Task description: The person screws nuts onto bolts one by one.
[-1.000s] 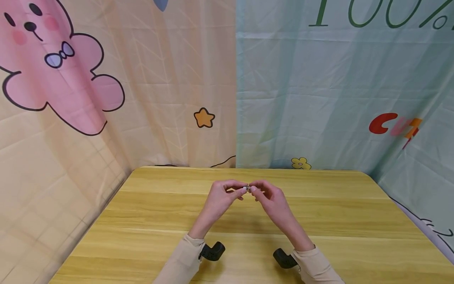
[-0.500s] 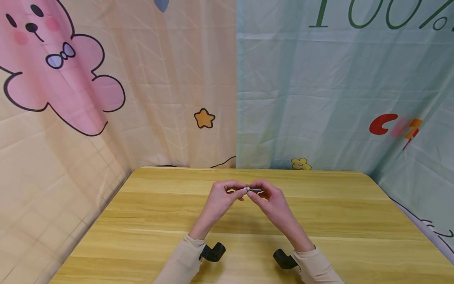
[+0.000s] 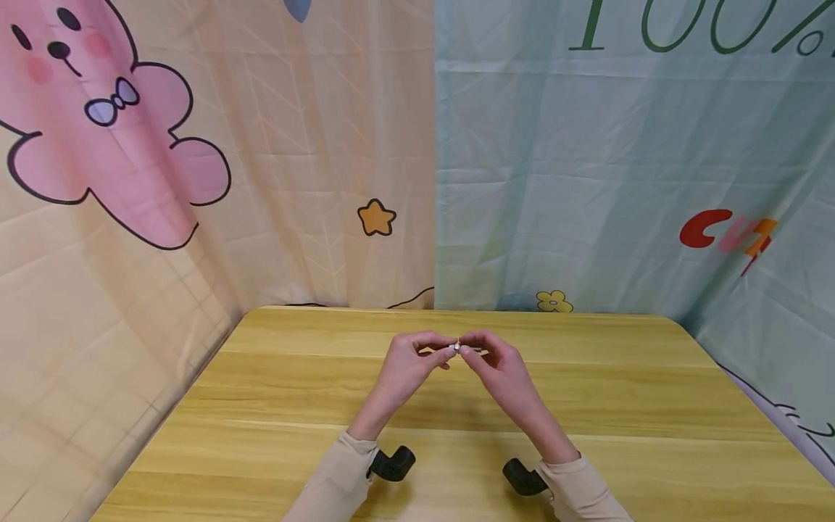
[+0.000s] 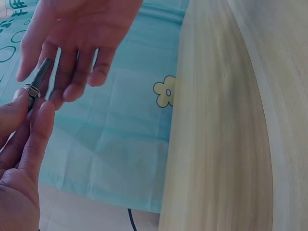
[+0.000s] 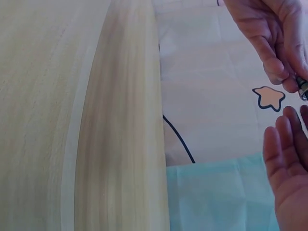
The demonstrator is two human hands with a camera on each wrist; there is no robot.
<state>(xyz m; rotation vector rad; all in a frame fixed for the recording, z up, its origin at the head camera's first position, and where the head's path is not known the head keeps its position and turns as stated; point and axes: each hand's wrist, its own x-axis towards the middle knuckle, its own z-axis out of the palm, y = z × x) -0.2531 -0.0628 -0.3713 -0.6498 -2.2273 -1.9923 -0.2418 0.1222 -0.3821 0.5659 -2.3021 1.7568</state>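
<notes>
Above the table, a steel bolt (image 4: 42, 70) lies roughly level between the two hands, a nut (image 4: 32, 90) on its threads. My left hand (image 3: 406, 362) pinches one end of the bolt between thumb and fingers; its head is hidden there. My right hand (image 3: 501, 366) has its thumb and forefinger around the nut, and the threaded end points into that palm. In the left wrist view, the other right fingers (image 4: 72, 91) hang loosely below the bolt. Only part of the metal (image 5: 302, 85) shows at the right wrist view's edge.
A wooden table (image 3: 313, 391) lies below both hands. Printed curtains (image 3: 496, 181) hang close behind its far edge and along both sides. A black camera mount (image 3: 393, 464) sits at the left wrist, another mount (image 3: 524, 477) at the right.
The right thumb drew back half a second ago, baring the threaded shaft, and now lies forward by the nut again. The left hand and both arms have hardly moved.
</notes>
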